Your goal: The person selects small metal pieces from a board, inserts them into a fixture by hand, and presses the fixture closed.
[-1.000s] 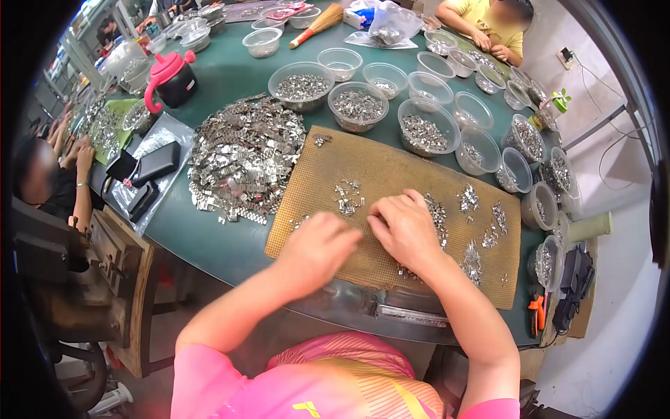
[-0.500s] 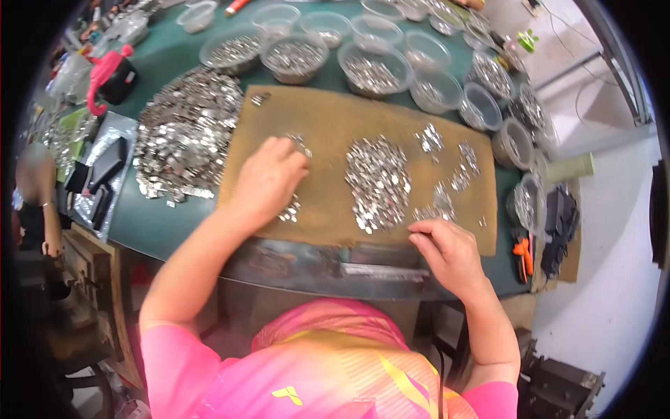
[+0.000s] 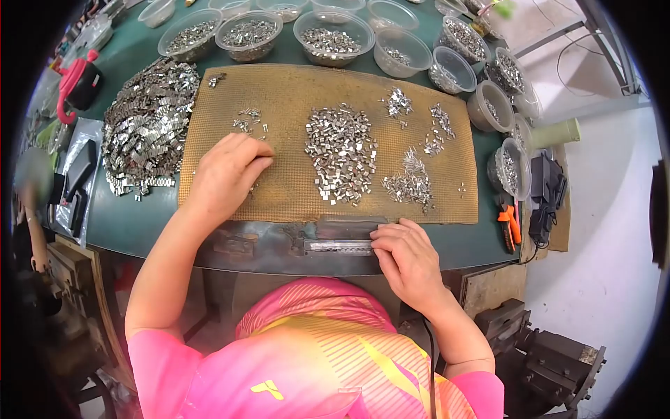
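Note:
My left hand (image 3: pixel 229 173) is over the left part of the brown textured mat (image 3: pixel 279 98), fingers bent and thumb drawn in. Anything between its fingertips is hidden. Just beyond it lies a small cluster of metal pieces (image 3: pixel 247 120). My right hand (image 3: pixel 410 262) rests at the table's front edge, fingertips close together at the right end of a narrow metal channel (image 3: pixel 338 247). Whatever it pinches is too small to make out. Between the hands, a larger pile of small shiny metal pieces (image 3: pixel 340 153) covers the mat's middle. Slim metal pieces (image 3: pixel 410 183) lie to its right.
A heap of linked metal strips (image 3: pixel 150 126) lies left of the mat. Clear plastic bowls of metal parts (image 3: pixel 333 42) line the back and right. Orange-handled pliers (image 3: pixel 510 225) lie at right, beside a black adapter (image 3: pixel 548 188). A pink-and-black object (image 3: pixel 78 85) stands at far left.
My right hand has moved from the slim pieces at the mat's front edge to the metal channel. My left hand has drawn back slightly toward me. The camera view has shifted.

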`<state>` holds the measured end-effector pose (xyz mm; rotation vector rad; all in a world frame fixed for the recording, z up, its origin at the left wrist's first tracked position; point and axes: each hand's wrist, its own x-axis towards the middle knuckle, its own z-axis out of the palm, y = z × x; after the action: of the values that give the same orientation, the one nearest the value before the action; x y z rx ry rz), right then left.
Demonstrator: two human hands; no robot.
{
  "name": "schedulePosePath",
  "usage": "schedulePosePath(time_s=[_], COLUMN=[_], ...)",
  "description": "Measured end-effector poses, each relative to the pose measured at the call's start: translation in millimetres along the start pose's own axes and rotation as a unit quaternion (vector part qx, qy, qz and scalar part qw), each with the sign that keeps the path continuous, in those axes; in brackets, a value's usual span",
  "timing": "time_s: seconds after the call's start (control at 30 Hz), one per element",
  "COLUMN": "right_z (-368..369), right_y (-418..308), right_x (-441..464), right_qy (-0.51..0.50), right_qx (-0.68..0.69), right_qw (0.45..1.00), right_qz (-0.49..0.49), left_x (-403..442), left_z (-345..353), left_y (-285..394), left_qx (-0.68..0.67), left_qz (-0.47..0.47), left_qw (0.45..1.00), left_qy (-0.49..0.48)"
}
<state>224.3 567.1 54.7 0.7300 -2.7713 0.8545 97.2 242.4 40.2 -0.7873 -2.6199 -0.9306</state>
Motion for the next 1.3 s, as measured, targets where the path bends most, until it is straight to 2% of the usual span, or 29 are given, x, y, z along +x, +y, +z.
schedulePosePath(time_s=[0.17, 0.33, 0.43, 0.57, 0.7, 0.73, 0.87, 1.0, 1.23, 1.3], right_z=[0.9, 4.4, 4.0, 3.2, 3.8, 2.0, -2.7, -5.3, 1.6, 3.3], right_y=[-1.1, -0.2, -2.2, -1.5, -2.9, -3.3, -1.6, 0.7, -3.7, -5.3], right_x=[-0.1, -3.3, -2.1, -2.8, -3.3, -3.7, 0.3, 2.0, 1.6, 0.6], right_qy=[0.007, 0.018, 0.019, 0.016, 0.024, 0.020, 0.008, 0.000, 0.018, 0.028], right_qx=[0.004, 0.008, 0.018, 0.017, 0.007, 0.022, 0.064, 0.088, 0.018, -0.019], right_qw=[1.000, 1.000, 1.000, 1.000, 1.000, 0.999, 0.996, 0.994, 0.999, 0.999], right_qz=[-0.001, 0.002, 0.006, 0.008, 0.006, 0.015, 0.055, 0.061, 0.030, 0.003], left_x=[-8.9, -15.3, -12.9, -7.9, -2.0, 1.6, 7.0, 14.1, 25.0, 24.2], left_z=[-13.7, -18.1, -19.4, -16.6, -3.2, -2.7, 8.8, 4.6, -3.5, -2.3], left_y=[-1.0, -8.5, -13.7, -10.8, -13.9, -11.5, -11.7, -5.4, -8.5, -7.4], left_qx=[-0.019, -0.031, -0.046, -0.029, 0.038, 0.061, 0.143, 0.158, 0.180, 0.179], left_qz=[-0.034, -0.095, -0.093, -0.108, -0.045, -0.054, 0.004, 0.022, 0.030, 0.027], left_qw=[0.999, 0.994, 0.994, 0.994, 0.998, 0.995, 0.988, 0.984, 0.970, 0.971], left_qy=[-0.005, 0.039, 0.043, -0.001, -0.019, -0.056, -0.060, -0.081, -0.162, -0.154])
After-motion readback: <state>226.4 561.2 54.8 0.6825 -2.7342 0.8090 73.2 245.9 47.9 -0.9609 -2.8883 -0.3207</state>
